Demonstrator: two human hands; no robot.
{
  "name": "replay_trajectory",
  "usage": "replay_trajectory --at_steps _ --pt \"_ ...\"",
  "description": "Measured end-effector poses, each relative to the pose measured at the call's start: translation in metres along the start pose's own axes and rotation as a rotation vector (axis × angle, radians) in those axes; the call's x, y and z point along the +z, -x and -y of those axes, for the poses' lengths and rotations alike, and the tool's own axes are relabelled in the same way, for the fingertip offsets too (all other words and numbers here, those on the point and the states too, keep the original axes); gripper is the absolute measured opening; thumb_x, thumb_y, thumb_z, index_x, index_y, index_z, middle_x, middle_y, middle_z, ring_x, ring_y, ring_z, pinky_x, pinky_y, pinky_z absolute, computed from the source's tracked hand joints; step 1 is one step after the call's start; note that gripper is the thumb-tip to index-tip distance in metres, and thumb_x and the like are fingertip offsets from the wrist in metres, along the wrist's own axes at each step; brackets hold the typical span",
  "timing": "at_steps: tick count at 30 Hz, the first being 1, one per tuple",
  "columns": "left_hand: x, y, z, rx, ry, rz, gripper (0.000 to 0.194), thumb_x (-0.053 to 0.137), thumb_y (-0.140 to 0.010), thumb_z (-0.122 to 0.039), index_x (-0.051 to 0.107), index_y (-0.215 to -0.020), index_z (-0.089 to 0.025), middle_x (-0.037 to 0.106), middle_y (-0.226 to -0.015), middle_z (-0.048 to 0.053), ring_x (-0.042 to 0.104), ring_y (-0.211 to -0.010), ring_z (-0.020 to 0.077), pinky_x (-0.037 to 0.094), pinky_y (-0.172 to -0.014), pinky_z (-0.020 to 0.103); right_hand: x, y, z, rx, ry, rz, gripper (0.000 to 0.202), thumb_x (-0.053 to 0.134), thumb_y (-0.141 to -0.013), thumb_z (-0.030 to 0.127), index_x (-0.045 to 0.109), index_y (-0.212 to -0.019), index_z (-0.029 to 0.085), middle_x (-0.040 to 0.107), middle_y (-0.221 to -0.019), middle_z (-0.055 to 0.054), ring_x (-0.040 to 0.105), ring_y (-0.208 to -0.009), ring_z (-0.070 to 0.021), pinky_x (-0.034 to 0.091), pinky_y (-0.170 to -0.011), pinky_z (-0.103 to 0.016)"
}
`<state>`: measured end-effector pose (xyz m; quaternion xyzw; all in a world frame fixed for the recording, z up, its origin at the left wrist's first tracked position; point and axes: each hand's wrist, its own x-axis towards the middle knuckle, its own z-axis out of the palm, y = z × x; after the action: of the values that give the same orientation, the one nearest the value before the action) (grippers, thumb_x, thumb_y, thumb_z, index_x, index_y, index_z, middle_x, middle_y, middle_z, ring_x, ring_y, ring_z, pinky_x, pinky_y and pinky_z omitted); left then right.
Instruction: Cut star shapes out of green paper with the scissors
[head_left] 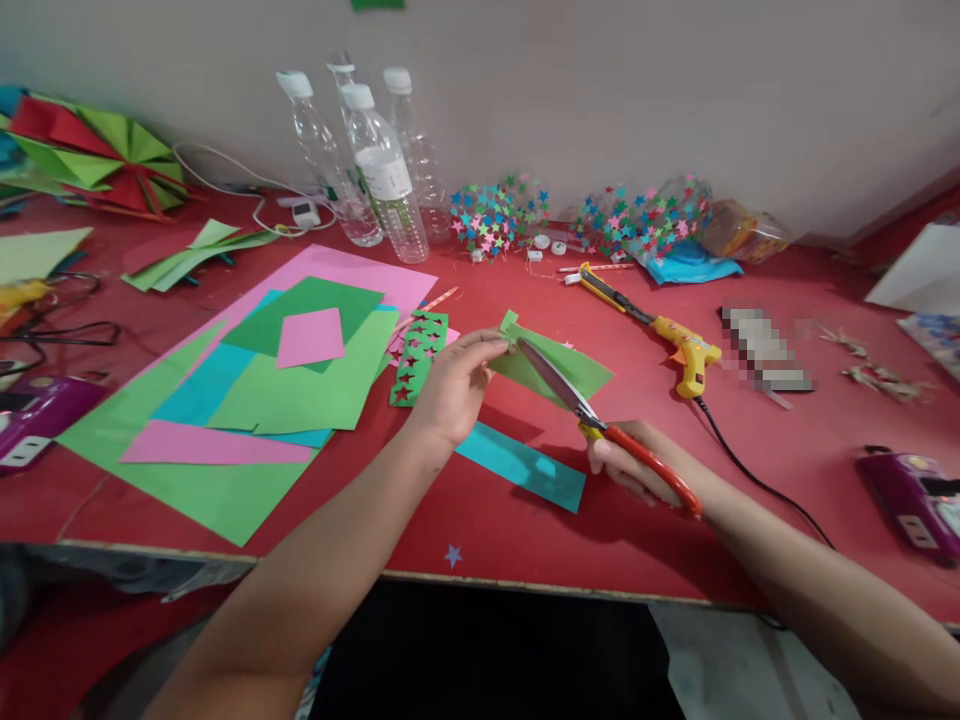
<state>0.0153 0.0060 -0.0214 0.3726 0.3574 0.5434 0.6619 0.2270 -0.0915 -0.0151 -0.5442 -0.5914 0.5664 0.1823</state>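
Note:
My left hand [459, 385] pinches the left end of a light green paper piece [577, 368] above the red table. In my right hand [637, 460] are scissors with red handles [660, 470]; their blades lie across the green paper, tips close to my left fingertips. Below the paper, a blue paper strip [525, 467] rests on the table. A green sheet with star-shaped holes [409, 372] lies just left of my left hand. The finger grip inside the scissor handles is partly hidden.
Stacked coloured papers [300, 400] cover the left side. Clear bottles [390, 190] stand at the back. To the right lie a yellow glue gun [686, 355] with a black cord and a purple box [911, 500]. A small star [453, 556] lies near the table's front edge.

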Motion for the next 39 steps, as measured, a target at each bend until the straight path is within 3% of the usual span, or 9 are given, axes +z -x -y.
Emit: replay_trajectory --at_steps 13,20,28,33,39 --pt "-0.003 0.002 0.0 0.058 -0.14 0.132 0.004 0.068 -0.067 -0.02 0.07 -0.064 -0.022 0.068 -0.082 0.0 0.06 -0.086 0.0149 0.043 -0.084 0.029 -0.005 0.0 -0.005 -0.031 0.004 0.056 0.057 0.046 -0.083 0.072 0.055 -0.074 0.016 0.04 -0.042 0.007 0.036 -0.033 -0.006 0.031 -0.037 -0.02" --pt "-0.011 0.0 -0.006 0.289 -0.402 0.161 0.002 0.072 -0.07 -0.024 0.071 -0.07 -0.022 0.062 -0.096 0.003 0.057 -0.096 0.0172 0.044 -0.086 0.03 -0.008 0.0 -0.003 -0.08 0.104 0.022 0.055 0.05 -0.082 0.07 0.054 -0.074 0.016 0.039 -0.045 0.007 0.035 -0.037 -0.0065 0.028 -0.039 -0.021" --pt "-0.014 -0.001 -0.011 0.267 -0.365 0.249 0.003 0.071 -0.07 -0.019 0.069 -0.067 -0.02 0.059 -0.089 0.002 0.055 -0.088 0.0158 0.044 -0.079 0.03 -0.012 -0.001 0.001 -0.073 0.172 -0.001 0.047 0.056 -0.083 0.061 0.048 -0.067 0.018 0.039 -0.048 0.006 0.036 -0.04 -0.0063 0.028 -0.041 -0.021" --pt "-0.014 -0.001 -0.011 0.288 -0.355 0.294 0.01 0.065 -0.075 -0.017 0.068 -0.066 -0.02 0.057 -0.082 0.0 0.053 -0.08 0.0131 0.042 -0.076 0.028 -0.013 -0.001 0.002 -0.008 0.121 0.02 0.05 0.056 -0.079 0.066 0.051 -0.068 0.017 0.038 -0.046 0.007 0.035 -0.037 -0.0058 0.028 -0.037 -0.02" --pt "-0.012 0.0 -0.009 0.333 -0.359 0.253 0.009 0.065 -0.075 -0.018 0.067 -0.067 -0.021 0.057 -0.079 0.0 0.052 -0.079 0.0134 0.041 -0.073 0.028 -0.008 -0.001 -0.005 0.008 0.004 0.048 0.055 0.05 -0.081 0.071 0.051 -0.07 0.017 0.037 -0.043 0.008 0.033 -0.031 -0.0052 0.027 -0.032 -0.019"
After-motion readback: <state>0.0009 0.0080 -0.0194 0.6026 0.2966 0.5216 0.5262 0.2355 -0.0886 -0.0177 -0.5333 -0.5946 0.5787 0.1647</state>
